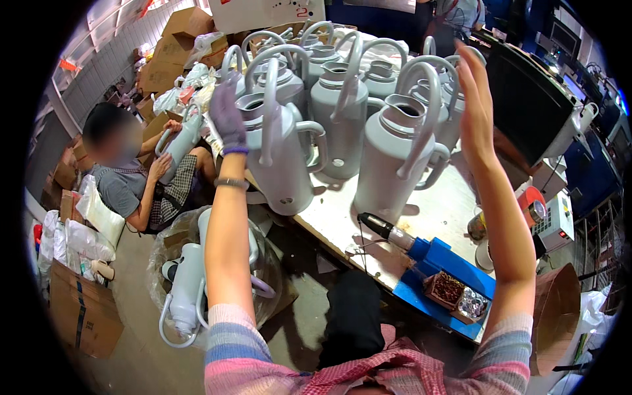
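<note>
On the white tabletop [342,217] stand several grey insulated jugs with looped handles. My left hand [228,117], in a purple-grey glove, is raised with its fingers straight, beside the front-left jug [280,164]; I cannot tell whether it touches. My right hand [475,108] is bare, fingers stretched upward, at the right edge of the group. Between my arms stands the front-right jug [394,158], with a taller-looking jug [337,125] behind. Neither hand holds anything that shows. A power screwdriver [388,232] lies in a blue fixture [438,253] at the table's front right.
Boxes of screws [444,290] and small metal parts [472,305] sit on the fixture's blue base. Below left, a clear plastic bag [263,289] holds more grey jugs. A seated person [131,184] at left holds another jug [182,148]. Cartons [82,309] line the left side.
</note>
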Demonstrator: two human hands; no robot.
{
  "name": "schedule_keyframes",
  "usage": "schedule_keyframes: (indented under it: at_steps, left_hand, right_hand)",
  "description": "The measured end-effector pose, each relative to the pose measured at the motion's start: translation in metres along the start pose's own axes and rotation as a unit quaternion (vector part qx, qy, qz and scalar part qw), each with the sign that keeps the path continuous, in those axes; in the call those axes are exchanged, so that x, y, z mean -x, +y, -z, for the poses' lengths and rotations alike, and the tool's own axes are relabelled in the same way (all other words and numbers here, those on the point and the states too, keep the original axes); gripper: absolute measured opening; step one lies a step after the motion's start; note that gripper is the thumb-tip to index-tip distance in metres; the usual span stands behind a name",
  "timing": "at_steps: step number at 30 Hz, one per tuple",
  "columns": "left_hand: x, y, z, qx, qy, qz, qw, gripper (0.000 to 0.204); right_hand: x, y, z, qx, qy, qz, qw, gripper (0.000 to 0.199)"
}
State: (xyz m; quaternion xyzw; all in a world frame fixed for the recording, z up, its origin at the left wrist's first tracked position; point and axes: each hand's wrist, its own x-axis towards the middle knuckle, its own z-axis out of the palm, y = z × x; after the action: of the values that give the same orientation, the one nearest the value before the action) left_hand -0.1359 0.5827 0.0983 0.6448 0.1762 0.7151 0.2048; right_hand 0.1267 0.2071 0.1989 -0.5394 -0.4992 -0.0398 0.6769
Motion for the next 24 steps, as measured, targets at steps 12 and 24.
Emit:
schedule_keyframes:
  at_steps: [12, 24]
  left_hand:
    - [0.251, 0.032, 0.024, -0.148, -0.125, 0.156, 0.969, 0.132]
    - [0.276, 0.050, -0.019, -0.243, -0.125, 0.168, 0.947, 0.151]
  right_hand:
    - [0.116, 0.152, -0.029, 0.156, -0.099, -0.225, 0.957, 0.102]
    - [-0.052, 0.218, 0.029, 0.427, 0.053, -0.089, 0.898, 0.065]
